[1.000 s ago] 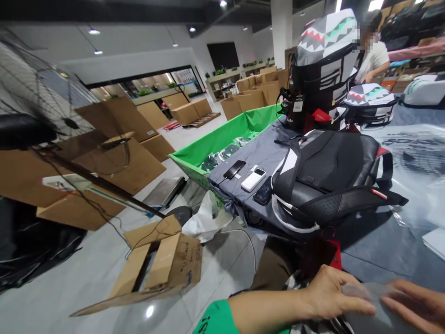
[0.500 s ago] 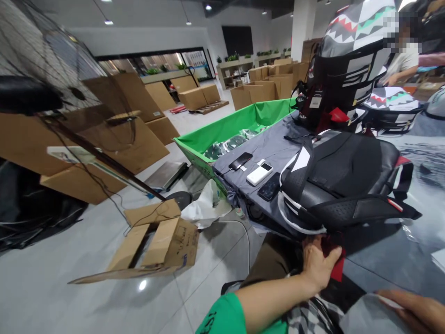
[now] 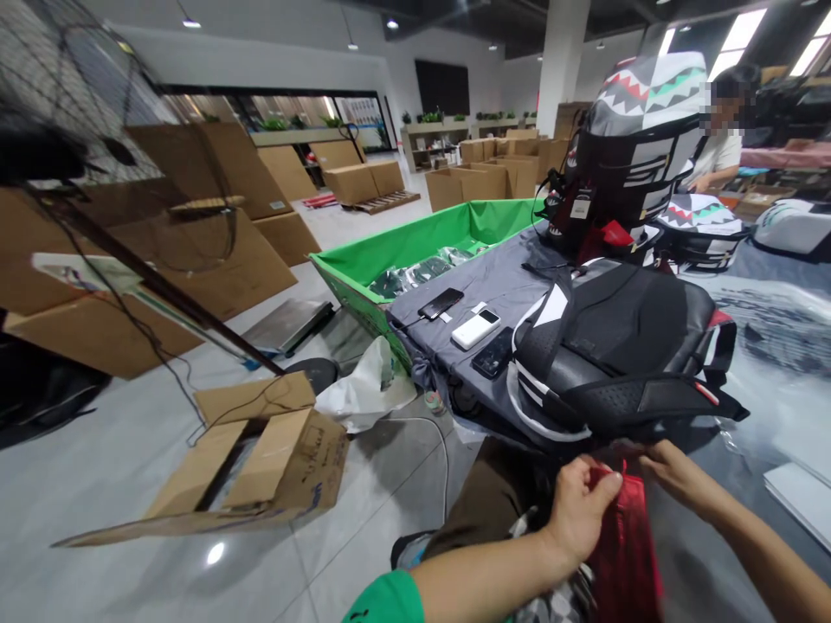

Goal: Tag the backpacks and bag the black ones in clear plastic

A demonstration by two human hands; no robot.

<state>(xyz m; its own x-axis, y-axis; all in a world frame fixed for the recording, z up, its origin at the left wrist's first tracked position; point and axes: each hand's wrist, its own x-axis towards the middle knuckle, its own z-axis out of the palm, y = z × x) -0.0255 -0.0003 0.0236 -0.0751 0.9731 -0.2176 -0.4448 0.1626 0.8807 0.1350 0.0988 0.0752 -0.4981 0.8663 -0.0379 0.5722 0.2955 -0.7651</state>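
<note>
The left hand and right hand pinch the top of a limp, glossy red plastic pouch, which hangs just below a black-and-white backpack lying on a grey cloth-covered counter.

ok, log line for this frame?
left hand: grips red glossy pouch | right hand: pinches its top edge | nearby: black backpack on grey cloth

We have a grey-draped counter here. On it lie a white power bank, a smartphone, another smartphone and a black backpack.
</note>
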